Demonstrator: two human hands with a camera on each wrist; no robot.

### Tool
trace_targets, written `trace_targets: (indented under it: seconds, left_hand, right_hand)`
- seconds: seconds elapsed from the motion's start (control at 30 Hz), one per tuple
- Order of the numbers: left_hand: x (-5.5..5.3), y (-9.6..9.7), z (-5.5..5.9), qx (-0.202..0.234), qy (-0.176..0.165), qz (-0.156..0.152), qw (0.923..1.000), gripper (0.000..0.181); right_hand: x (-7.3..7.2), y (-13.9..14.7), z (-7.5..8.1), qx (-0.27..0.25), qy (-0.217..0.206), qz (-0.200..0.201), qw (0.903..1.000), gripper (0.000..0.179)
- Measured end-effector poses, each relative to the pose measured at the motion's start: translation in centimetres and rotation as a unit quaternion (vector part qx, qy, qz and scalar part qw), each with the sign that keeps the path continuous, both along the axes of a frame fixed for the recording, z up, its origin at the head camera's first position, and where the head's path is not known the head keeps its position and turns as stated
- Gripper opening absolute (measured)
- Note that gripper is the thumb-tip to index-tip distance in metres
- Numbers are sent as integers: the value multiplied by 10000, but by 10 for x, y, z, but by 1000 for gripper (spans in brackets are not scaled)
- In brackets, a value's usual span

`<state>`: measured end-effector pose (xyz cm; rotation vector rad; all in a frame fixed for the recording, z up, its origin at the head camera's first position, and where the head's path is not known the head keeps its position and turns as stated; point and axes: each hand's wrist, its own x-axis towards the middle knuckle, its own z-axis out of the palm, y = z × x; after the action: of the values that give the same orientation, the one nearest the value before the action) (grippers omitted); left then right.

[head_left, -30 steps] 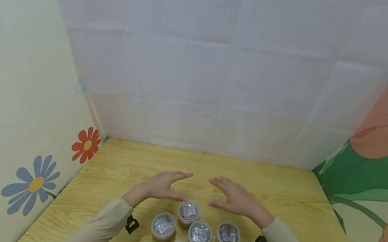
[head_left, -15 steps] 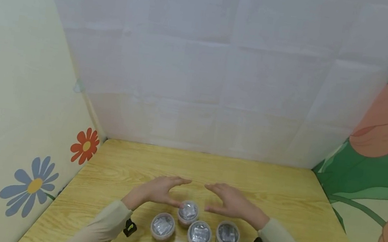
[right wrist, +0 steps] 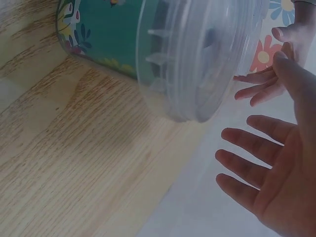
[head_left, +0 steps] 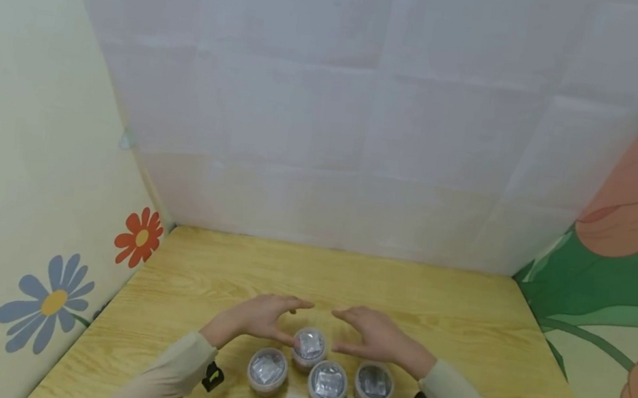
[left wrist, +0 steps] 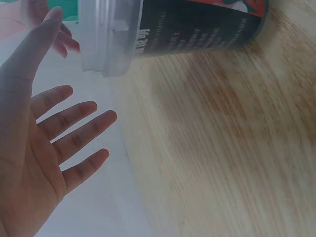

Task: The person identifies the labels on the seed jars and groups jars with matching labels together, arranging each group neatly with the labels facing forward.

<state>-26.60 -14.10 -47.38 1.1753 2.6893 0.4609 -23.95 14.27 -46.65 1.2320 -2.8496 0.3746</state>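
Several round, clear-lidded plastic jars with silvery packets under their lids stand on the wooden table. My left hand [head_left: 259,318] has its fingers spread apart, its thumb tip at the left side of the farthest jar [head_left: 309,344]. To the right of that jar, my right hand [head_left: 380,337] faces it with fingers extended and thumb pointing inward. Neither hand grips anything. In the left wrist view, a jar with a dark printed label [left wrist: 197,27] is close beside the thumb. The right wrist view has a green-labelled jar [right wrist: 106,37] near the lens, with the other hand behind it.
Nearer jars stand at left [head_left: 267,372], in the middle [head_left: 328,384] and at right [head_left: 374,384], with others at the lower frame edge. A white sheet [head_left: 327,128] hangs behind the table [head_left: 218,256]. Flower-printed sheets flank it left [head_left: 18,145] and right [head_left: 592,292].
Both hands have come slightly nearer to the body and closer together, lowering around the farthest jar. The jars keep their places.
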Motion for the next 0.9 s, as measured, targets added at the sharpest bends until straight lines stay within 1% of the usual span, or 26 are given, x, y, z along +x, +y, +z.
trace_targets:
  seconds: [0.2,0.43,0.57,0.77,0.9]
  left_hand:
    - [1,2,0,-45,-8,-84,10000,83]
    - [2,2,-6,-42,153,-221,9996,83]
    - [3,2,-7,-84,217,-275,9994,82]
    - [6,4,-6,-187,177,-215,9994,82]
    - [8,4,-5,-197,158,-191,9995,82]
  right_hand:
    - [0,-1,-3,35,78,122,9999,69]
    - [1,-2,-7,210,40,166,9996,66]
    - [1,-3,-11,211,61,218,9995,66]
    - [2,-5,-14,364,-61,161,9992,71]
    - [4,-6,-13,415,-141,170,9989,70]
